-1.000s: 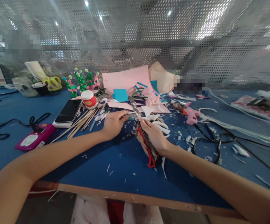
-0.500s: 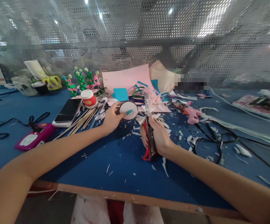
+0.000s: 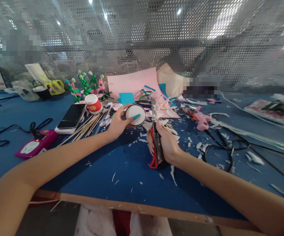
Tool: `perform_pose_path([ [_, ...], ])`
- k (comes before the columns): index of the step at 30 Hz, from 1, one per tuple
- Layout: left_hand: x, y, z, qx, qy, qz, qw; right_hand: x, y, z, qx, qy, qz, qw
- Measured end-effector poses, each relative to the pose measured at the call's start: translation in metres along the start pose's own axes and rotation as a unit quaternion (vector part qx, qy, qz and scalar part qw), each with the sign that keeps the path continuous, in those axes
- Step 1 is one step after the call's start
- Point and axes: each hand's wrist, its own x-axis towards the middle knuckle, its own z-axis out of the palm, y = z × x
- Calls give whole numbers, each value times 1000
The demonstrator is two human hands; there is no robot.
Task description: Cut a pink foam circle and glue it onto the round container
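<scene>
My left hand (image 3: 118,124) is closed around a round white piece with a dark rim (image 3: 133,112), its thumb lying across the white face. The underside of that piece is hidden, so I cannot tell how deep it is. My right hand (image 3: 168,141) grips a red and black utility knife (image 3: 158,146) by its handle. The long blade (image 3: 153,106) points away from me, just right of the round piece and apart from it. White paper scraps lie beneath both hands.
Left of my hands are wooden sticks (image 3: 87,128), a red and white cup (image 3: 93,104), a phone (image 3: 71,116) and a purple power strip (image 3: 36,143). A pink glue gun (image 3: 202,121) with black cable lies right. Pink paper (image 3: 133,82) stands behind; blue table edge is in front.
The round white piece has shifted slightly right and up, its face turned a little more toward me. My right hand and the knife have hardly moved.
</scene>
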Motion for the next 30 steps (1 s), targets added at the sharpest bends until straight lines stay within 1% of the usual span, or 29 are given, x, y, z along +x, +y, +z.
perform_pose_path([
  [3, 1, -2, -1, 11, -7, 6, 1000, -1, -1, 0, 2, -10, 0, 1000],
  [6, 1, -3, -1, 25, -17, 21, 999, -1, -3, 0, 7, -6, -5, 1000],
  [10, 1, -2, 0, 21, -22, 37, 999, 1, -6, 1, 23, 30, -12, 999],
  [14, 1, -2, 0, 4, -24, 33, 999, 1, -6, 3, 28, 57, 0, 998],
  [18, 3, -6, -2, 2, -39, 43, 998, 0, -6, 2, 19, 42, 1, 999],
  [21, 5, -9, -2, 41, -43, 81, 995, 0, -5, 1, 25, 17, -2, 1000],
  [24, 6, -12, -3, 94, -55, 112, 988, 0, -3, 1, 25, 9, -15, 1000],
  [27, 6, -13, -4, 148, -81, 121, 978, -2, -3, 2, 4, 12, -45, 999],
  [30, 4, -11, -6, 218, -113, 148, 958, -3, -3, 3, -19, 18, -53, 998],
])
